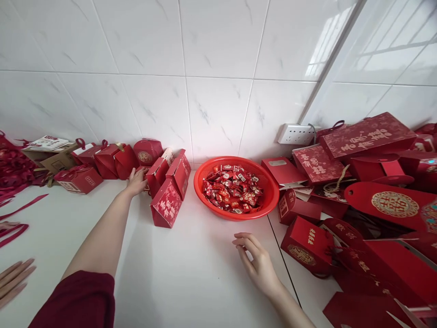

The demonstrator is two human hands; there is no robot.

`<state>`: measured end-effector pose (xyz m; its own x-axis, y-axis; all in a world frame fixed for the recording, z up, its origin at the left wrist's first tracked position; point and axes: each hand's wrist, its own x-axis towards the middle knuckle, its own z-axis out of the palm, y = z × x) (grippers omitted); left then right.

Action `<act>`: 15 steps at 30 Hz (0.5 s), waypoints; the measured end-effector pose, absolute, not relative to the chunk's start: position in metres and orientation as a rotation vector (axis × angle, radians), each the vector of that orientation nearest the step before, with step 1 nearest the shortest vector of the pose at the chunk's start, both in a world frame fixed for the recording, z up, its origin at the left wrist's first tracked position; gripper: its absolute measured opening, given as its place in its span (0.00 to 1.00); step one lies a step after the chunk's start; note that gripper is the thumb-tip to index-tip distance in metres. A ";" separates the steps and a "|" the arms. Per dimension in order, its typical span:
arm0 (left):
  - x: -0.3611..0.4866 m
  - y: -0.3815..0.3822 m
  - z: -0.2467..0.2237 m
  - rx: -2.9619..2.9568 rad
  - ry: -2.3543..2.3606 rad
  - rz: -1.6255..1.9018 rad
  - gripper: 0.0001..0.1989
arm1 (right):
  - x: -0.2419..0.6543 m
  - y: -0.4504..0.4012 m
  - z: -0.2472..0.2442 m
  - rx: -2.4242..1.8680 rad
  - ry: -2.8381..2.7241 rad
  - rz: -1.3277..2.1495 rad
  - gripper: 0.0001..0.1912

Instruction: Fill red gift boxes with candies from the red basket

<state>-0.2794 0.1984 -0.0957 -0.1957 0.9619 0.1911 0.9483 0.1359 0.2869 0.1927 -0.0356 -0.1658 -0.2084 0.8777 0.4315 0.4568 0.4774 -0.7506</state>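
At the back left, my left hand [137,181] reaches to a group of small red boxes, its fingers against the side of one; what it grips, if anything, is hidden. Just right of it stand upright red boxes, one with pale lettering [166,204] in front. My right hand [256,262] is over the white table with fingers apart and curved, holding nothing. Beyond it, a red plastic basket [270,207] holds many wrapped candies [234,189].
Red boxes and packaging [394,205] are piled on the right. More boxes [78,178] and dark red ribbons [25,207] lie at left. Another person's hand [15,280] rests at the left edge. A power strip [296,134] is against the tiled wall.
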 end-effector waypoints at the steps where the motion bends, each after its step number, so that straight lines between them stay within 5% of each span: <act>1: -0.277 0.197 -0.094 1.965 2.339 0.546 0.30 | 0.191 -0.037 -0.163 -1.109 -1.857 0.589 0.11; 9: -0.261 0.173 -0.043 2.089 2.300 0.737 0.26 | 0.209 -0.050 -0.113 -1.163 -1.960 0.347 0.13; 15: -0.204 0.100 0.007 2.209 2.241 1.609 0.24 | 0.266 -0.029 -0.120 -1.827 -1.605 -0.188 0.20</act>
